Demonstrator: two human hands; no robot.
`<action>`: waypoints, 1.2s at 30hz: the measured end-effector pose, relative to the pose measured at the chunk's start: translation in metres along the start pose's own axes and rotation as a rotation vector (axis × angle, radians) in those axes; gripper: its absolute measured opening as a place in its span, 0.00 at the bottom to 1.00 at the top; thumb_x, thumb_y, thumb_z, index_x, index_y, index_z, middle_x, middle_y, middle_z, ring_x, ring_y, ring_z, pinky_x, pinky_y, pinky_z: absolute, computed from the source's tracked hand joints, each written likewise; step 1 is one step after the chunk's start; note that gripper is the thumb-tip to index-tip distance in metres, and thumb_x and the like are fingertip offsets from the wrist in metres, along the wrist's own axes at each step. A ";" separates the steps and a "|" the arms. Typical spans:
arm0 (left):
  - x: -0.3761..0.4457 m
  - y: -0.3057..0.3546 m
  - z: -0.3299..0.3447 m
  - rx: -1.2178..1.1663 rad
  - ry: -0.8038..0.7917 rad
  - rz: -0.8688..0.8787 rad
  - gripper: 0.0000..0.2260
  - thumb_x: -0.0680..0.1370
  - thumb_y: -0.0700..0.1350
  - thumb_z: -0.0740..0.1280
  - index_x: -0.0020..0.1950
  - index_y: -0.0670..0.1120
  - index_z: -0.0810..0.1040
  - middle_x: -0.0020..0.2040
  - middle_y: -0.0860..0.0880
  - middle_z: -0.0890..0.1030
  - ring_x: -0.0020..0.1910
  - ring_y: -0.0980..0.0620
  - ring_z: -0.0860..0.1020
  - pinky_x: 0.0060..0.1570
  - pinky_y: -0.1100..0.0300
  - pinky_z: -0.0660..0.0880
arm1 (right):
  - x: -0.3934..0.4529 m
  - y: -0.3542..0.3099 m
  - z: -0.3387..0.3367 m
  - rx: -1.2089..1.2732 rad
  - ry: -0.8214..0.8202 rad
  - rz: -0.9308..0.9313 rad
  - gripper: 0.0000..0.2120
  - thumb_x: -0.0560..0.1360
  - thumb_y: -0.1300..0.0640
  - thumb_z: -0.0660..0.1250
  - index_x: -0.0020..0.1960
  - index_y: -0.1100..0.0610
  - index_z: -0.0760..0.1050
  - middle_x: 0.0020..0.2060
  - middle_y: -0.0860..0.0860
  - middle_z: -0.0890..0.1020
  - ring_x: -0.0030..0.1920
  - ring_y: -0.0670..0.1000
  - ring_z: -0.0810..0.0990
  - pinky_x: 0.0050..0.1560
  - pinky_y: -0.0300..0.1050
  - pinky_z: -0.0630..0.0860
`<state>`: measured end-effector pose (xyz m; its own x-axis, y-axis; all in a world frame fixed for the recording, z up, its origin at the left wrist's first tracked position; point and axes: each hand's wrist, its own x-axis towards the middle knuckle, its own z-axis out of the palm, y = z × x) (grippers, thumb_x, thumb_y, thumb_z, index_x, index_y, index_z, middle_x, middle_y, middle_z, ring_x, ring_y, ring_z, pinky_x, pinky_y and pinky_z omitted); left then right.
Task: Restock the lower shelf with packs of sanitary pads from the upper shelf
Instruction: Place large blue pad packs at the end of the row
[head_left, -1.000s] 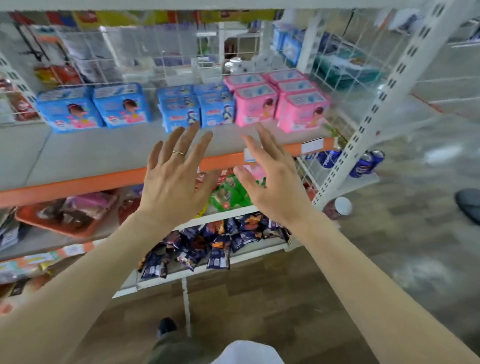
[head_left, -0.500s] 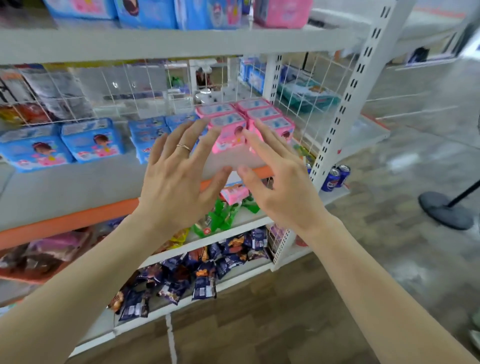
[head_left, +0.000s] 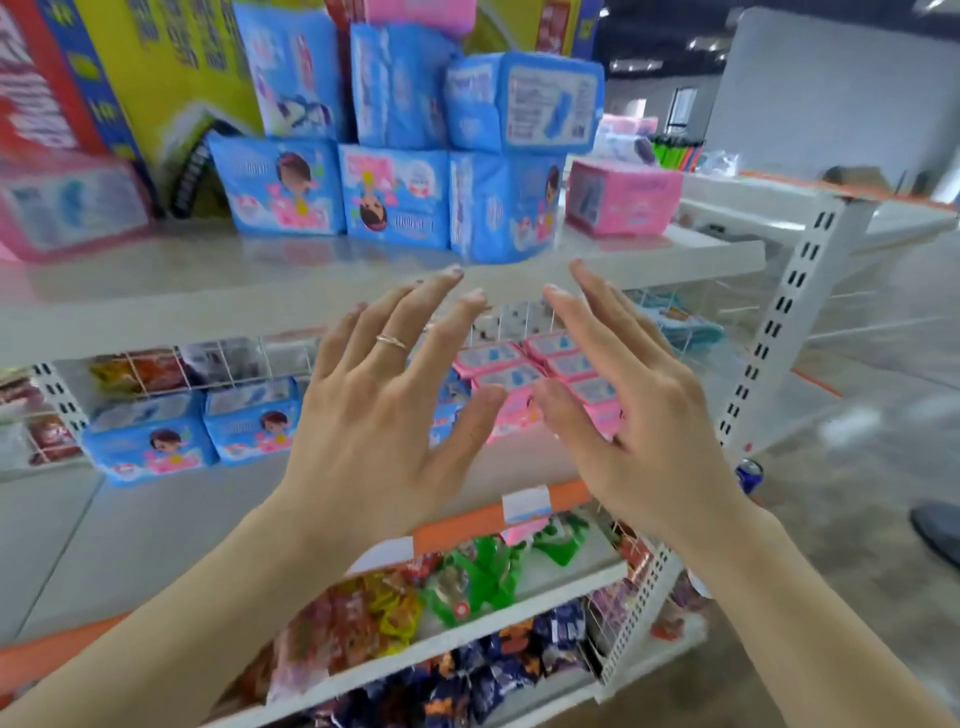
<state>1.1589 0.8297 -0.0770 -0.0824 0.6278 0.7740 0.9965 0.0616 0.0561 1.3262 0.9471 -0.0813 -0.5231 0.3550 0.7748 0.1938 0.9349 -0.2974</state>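
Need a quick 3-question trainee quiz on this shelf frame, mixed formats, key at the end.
1. True or false: the left hand is gripping a blue pack.
2. The single pink pack on the upper shelf sits where relative to the blue pack stack? A) left B) right C) on top
3. Fill in: the right hand has its fingers ____ and holds nothing.

Key: 1 false, both hands are empty, fingers spread below the upper shelf's front edge; 2 B; 3 straight.

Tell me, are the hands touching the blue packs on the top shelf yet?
Apart. The head view shows the left hand and right hand open, with bare top shelf between their fingertips and the blue packs.
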 end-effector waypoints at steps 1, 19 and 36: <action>0.003 -0.003 -0.002 -0.006 0.022 0.022 0.26 0.82 0.59 0.57 0.75 0.46 0.70 0.76 0.47 0.69 0.73 0.44 0.69 0.72 0.45 0.63 | 0.005 0.001 0.002 0.002 0.006 -0.014 0.27 0.80 0.49 0.65 0.76 0.57 0.66 0.77 0.54 0.65 0.79 0.52 0.60 0.74 0.61 0.64; 0.099 -0.041 0.044 0.070 0.139 0.025 0.26 0.80 0.59 0.59 0.73 0.47 0.74 0.75 0.49 0.71 0.71 0.44 0.72 0.71 0.46 0.65 | 0.107 0.089 0.018 0.087 0.076 -0.087 0.28 0.79 0.44 0.62 0.77 0.50 0.65 0.78 0.49 0.64 0.79 0.49 0.60 0.73 0.63 0.66; 0.241 -0.018 0.084 -0.131 0.099 -0.483 0.28 0.79 0.60 0.60 0.79 0.58 0.59 0.54 0.68 0.79 0.50 0.74 0.75 0.49 0.79 0.66 | 0.256 0.209 0.005 0.723 -0.131 0.145 0.31 0.75 0.42 0.67 0.73 0.27 0.59 0.61 0.36 0.81 0.62 0.44 0.80 0.63 0.55 0.77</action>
<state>1.1196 1.0447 0.0553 -0.5386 0.4747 0.6961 0.8388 0.2248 0.4958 1.2284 1.2333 0.0520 -0.6369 0.4287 0.6407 -0.3019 0.6260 -0.7190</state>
